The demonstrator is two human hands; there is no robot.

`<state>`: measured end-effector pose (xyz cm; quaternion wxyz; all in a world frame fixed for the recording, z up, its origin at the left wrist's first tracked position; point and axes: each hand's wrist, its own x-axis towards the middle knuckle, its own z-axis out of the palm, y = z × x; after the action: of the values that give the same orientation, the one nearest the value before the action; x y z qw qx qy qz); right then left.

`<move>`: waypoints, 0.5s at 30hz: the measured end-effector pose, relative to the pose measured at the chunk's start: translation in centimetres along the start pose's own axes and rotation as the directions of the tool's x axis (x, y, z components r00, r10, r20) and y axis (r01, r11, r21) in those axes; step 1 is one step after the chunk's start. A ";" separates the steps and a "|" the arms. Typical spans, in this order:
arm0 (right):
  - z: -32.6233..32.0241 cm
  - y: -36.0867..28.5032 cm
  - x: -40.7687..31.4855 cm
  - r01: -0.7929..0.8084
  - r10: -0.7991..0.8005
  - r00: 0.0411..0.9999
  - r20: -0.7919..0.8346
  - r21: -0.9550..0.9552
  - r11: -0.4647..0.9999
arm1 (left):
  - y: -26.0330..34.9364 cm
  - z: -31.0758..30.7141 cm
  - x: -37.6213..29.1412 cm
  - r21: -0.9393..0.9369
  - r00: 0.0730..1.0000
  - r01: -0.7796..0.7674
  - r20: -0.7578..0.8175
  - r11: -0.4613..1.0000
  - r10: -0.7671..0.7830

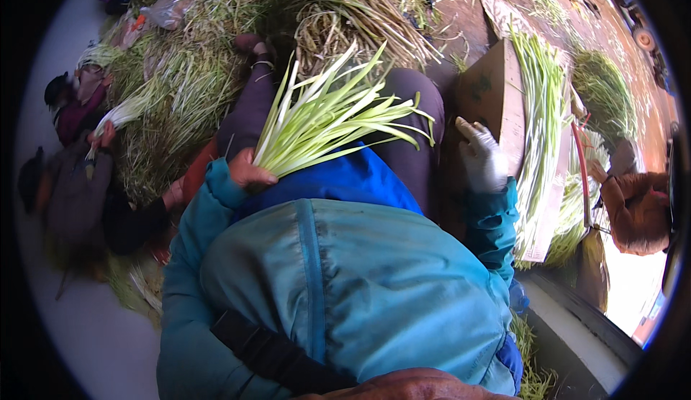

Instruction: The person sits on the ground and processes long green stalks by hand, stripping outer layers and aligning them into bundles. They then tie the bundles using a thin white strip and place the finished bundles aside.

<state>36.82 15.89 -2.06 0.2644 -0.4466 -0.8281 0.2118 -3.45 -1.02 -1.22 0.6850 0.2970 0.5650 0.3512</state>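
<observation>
My left hand [251, 170], bare, is closed around the lower ends of a bunch of pale green, flat-leaved stalks [329, 114], possibly garlic chives. The leaves fan out over my lap and a blue cloth [345, 176]. My right hand [483, 154], in a whitish glove, is raised beside a cardboard box [480, 84], with its fingers partly spread and nothing visible in them. Right of that hand, a long row of green stalks [540, 130] lies along the top of the box.
Loose stalks [178, 81] cover the floor ahead and left, with a browner heap [356, 27] near my feet. Co-workers sit close on the left, one holding white-green stalks [127, 108]. Another person [637, 211] is at the right, near a red strap or handle [580, 168].
</observation>
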 end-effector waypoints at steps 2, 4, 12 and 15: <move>0.2 -2.5 1.5 0.051 -0.008 0.990 -0.142 0.303 0.952 | 0.2 0.5 0.0 -0.068 0.999 -0.028 0.018 0.997 0.029; 0.2 -5.3 2.7 -0.015 0.013 1.000 0.009 0.437 0.899 | 0.1 0.8 0.0 -0.102 0.999 -0.027 0.018 0.994 0.029; 2.3 -12.7 7.5 0.583 -0.570 0.812 -0.125 0.219 0.782 | -0.4 0.5 -0.1 -0.029 0.998 -0.054 0.014 0.998 0.055; 4.3 -13.0 8.3 0.560 -0.566 0.824 -0.007 0.155 0.814 | -0.5 0.3 -0.1 -0.014 0.997 -0.068 0.037 0.998 0.068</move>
<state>22.13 15.86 4.35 0.3317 -0.1563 -0.9098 0.1944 -3.06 -1.43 -1.50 0.6852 0.3182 0.5393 0.3722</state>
